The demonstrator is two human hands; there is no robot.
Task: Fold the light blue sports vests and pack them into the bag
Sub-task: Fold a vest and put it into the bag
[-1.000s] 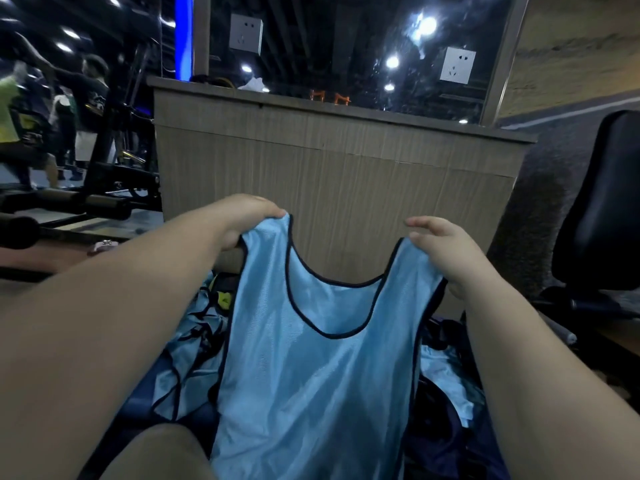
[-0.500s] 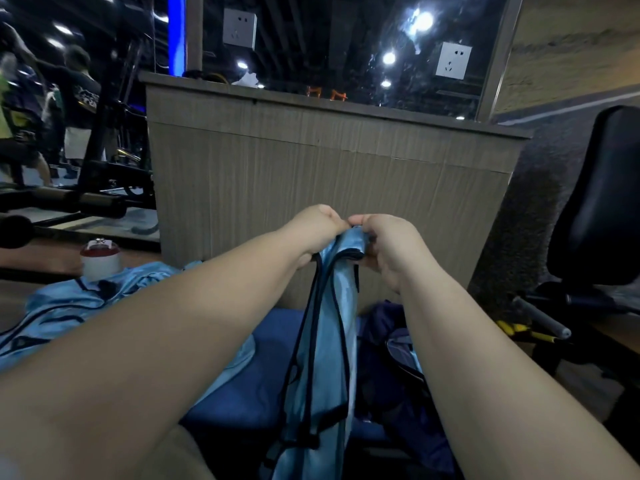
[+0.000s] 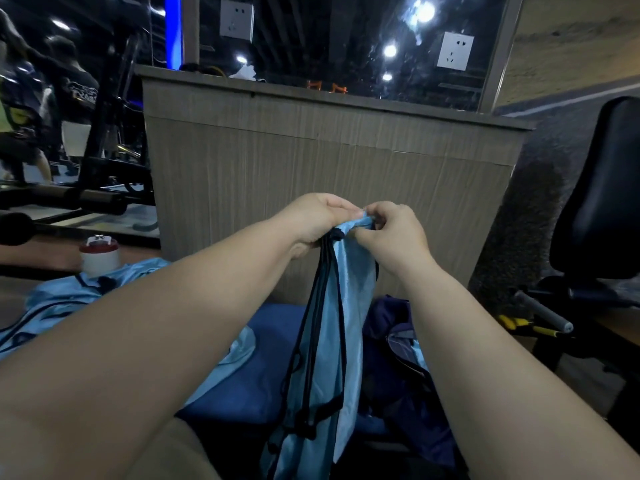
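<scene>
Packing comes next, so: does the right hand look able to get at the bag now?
Likely yes, once it lets go: the right hand pinches the vest beside the left hand, but the bag lies just below it with nothing between.

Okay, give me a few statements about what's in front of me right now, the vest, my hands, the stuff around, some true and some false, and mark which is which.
1. The left hand and the right hand both pinch the top of the light blue sports vest with dark trim. True.
2. That vest is spread wide between the hands. False: it hangs down as a narrow strip, with the hands close together at its top.
3. A white cup with a red band stands on the left, by a heap of light blue vests. True.
4. A black seat stands on the left. False: the black chair is on the right.
</scene>
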